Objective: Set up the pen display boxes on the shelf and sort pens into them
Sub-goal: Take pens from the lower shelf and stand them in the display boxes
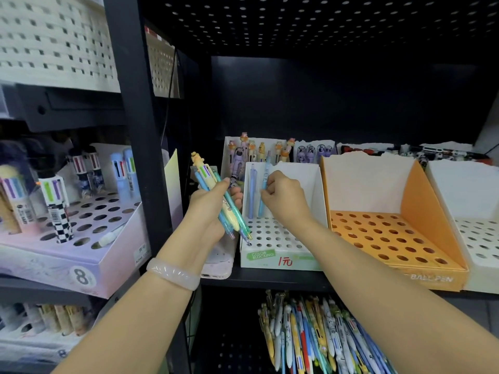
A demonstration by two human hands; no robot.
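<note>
A person's right hand pinches a blue pen upright over the back row of the white box, apparently seating it, while the left hand grips a bundle of pens in reserve beside it.

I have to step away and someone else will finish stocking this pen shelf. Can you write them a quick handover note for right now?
Left hand: grips a bundle of pens, mostly blue, plus a yellow one with a figure top.
Right hand: pinches a blue pen standing in the back row of the white box.
Done: one purple pen already stands beside it; the orange box and the next white box are in place, with no pens in view.
Left: seat this pen, sort the bundle into the boxes, then the loose pens on the shelf below.
</note>
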